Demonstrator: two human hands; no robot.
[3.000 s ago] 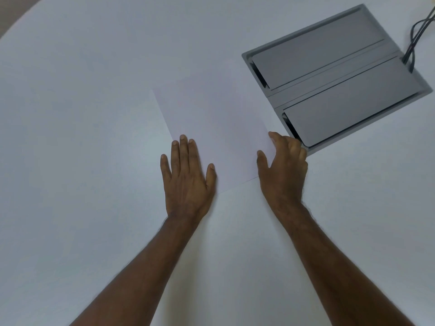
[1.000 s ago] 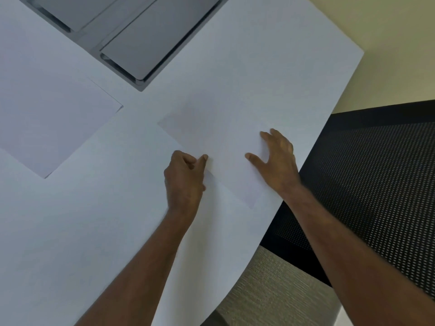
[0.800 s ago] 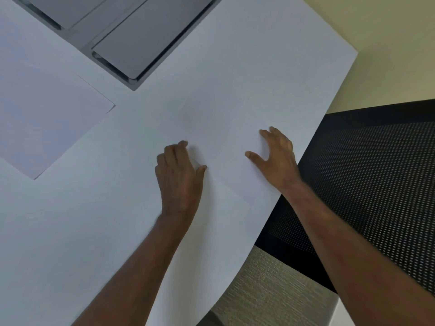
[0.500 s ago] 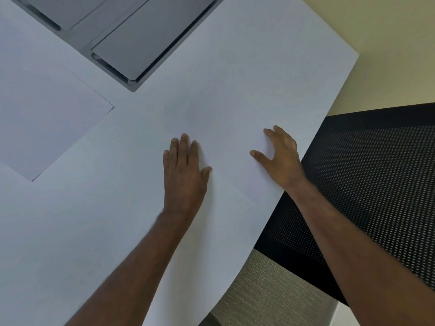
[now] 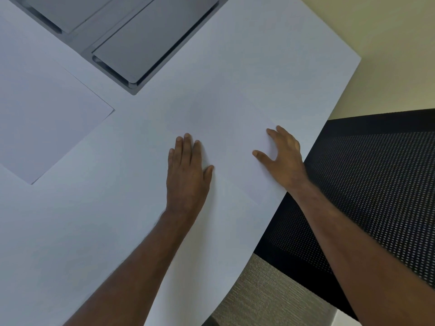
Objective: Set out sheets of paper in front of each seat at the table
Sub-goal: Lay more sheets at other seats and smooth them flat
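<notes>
A white sheet of paper (image 5: pixel 226 128) lies flat on the white table (image 5: pixel 98 220), close to the table's right edge and in front of a black mesh chair (image 5: pixel 367 184). My left hand (image 5: pixel 187 175) rests palm down on the sheet's left side, fingers straight and together. My right hand (image 5: pixel 283 156) touches the sheet's right side with spread fingertips, near the table edge. The sheet's outline is faint against the table. A second sheet (image 5: pixel 44 123) lies flat at the left, apart from both hands.
A grey metal cable box (image 5: pixel 131 38) with two lids is set into the table at the top. The table's curved edge runs from upper right to bottom centre. Beyond it are beige carpet (image 5: pixel 270 300) and a pale wall (image 5: pixel 388 55).
My left hand went from pinching the sheet's edge to lying flat on it. The right hand stayed on the sheet's right side. The view shifted slightly.
</notes>
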